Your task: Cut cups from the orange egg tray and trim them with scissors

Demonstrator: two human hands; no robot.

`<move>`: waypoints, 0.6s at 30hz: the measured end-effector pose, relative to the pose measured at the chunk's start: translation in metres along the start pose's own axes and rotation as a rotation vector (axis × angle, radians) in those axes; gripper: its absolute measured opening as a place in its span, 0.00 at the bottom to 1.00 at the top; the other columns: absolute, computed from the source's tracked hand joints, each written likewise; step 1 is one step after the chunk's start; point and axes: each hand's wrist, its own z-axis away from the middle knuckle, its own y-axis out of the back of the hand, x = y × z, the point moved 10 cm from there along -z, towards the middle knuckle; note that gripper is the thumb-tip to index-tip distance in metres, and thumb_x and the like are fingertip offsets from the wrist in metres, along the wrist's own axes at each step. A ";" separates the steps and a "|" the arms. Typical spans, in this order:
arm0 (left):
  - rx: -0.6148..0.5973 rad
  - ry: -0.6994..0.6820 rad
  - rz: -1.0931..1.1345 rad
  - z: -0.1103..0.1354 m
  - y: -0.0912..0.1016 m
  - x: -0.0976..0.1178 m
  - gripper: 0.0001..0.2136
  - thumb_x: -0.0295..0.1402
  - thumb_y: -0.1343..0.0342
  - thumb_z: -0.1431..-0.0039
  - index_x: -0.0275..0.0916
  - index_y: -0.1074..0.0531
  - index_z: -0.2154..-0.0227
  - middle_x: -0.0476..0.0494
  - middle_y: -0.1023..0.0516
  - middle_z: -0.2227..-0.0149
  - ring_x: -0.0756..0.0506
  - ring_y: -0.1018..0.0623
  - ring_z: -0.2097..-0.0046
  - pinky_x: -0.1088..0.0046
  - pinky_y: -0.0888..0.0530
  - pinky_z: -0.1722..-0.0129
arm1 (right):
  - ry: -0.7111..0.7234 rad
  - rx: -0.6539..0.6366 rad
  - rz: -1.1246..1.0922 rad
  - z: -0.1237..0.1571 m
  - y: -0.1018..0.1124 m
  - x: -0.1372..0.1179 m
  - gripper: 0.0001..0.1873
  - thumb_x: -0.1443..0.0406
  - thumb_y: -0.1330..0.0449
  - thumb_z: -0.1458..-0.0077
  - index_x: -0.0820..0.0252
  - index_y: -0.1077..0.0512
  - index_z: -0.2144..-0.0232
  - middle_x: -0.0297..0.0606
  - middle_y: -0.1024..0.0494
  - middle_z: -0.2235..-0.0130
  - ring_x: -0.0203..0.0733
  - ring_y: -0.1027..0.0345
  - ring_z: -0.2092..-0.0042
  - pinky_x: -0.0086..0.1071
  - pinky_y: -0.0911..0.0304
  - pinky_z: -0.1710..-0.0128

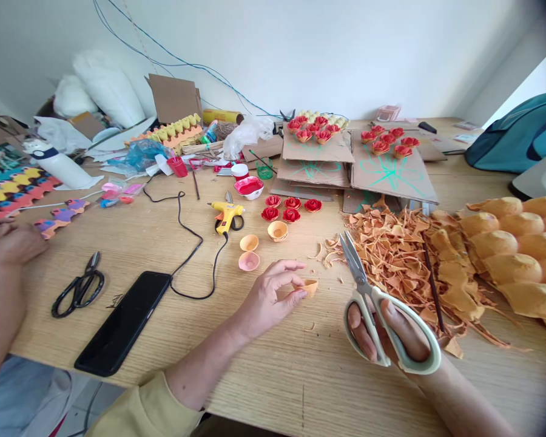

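Between the thumb and fingers of my left hand (270, 297) is a small orange egg-carton cup (310, 287), pinched just above the table. My right hand (403, 331) has its fingers through the pale handles of a pair of scissors (355, 264). The blades point away from me and sit slightly apart, near a heap of orange carton scraps (386, 246). Beyond my left hand stand a pink cup (249, 261), an orange cup (249, 243) and a few nested orange cups (278, 230). Several red paper flowers (292, 215) lie farther back.
A yellow glue gun (227, 215) with its cord, a black phone (125, 321) and black-handled scissors (82, 285) lie to the left. Orange egg trays (519, 243) rest at the right. Cardboard sheets (391, 173) hold more flowers. Another person's hand (13, 246) is at the left edge.
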 end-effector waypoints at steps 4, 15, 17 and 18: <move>-0.095 0.175 0.360 0.001 -0.009 -0.014 0.08 0.37 0.44 0.37 0.37 0.28 0.67 0.43 0.23 0.60 0.45 0.25 0.55 0.66 0.32 0.53 | -0.059 -0.061 0.146 0.000 -0.007 0.000 0.27 0.43 0.53 0.37 0.60 0.32 0.62 0.33 0.31 0.79 0.33 0.44 0.80 0.28 0.50 0.81; -0.135 0.420 1.083 0.014 -0.029 -0.028 0.11 0.38 0.37 0.45 0.36 0.29 0.69 0.49 0.30 0.71 0.52 0.32 0.69 0.76 0.36 0.66 | -0.151 -0.061 0.909 -0.003 -0.010 -0.012 0.21 0.48 0.49 0.39 0.58 0.36 0.70 0.35 0.31 0.70 0.40 0.40 0.68 0.33 0.45 0.68; -0.147 0.416 1.083 0.014 -0.030 -0.027 0.11 0.38 0.37 0.45 0.35 0.29 0.68 0.47 0.29 0.70 0.50 0.30 0.67 0.75 0.35 0.65 | -0.141 -0.090 0.958 -0.002 -0.013 -0.011 0.18 0.50 0.48 0.39 0.58 0.37 0.69 0.35 0.30 0.69 0.40 0.40 0.67 0.33 0.44 0.66; -0.156 0.407 1.081 0.014 -0.031 -0.026 0.11 0.38 0.37 0.45 0.35 0.29 0.68 0.47 0.28 0.69 0.50 0.30 0.67 0.75 0.35 0.65 | -0.132 -0.101 0.977 -0.002 -0.015 -0.010 0.16 0.51 0.47 0.39 0.58 0.37 0.69 0.35 0.30 0.68 0.40 0.39 0.66 0.33 0.44 0.65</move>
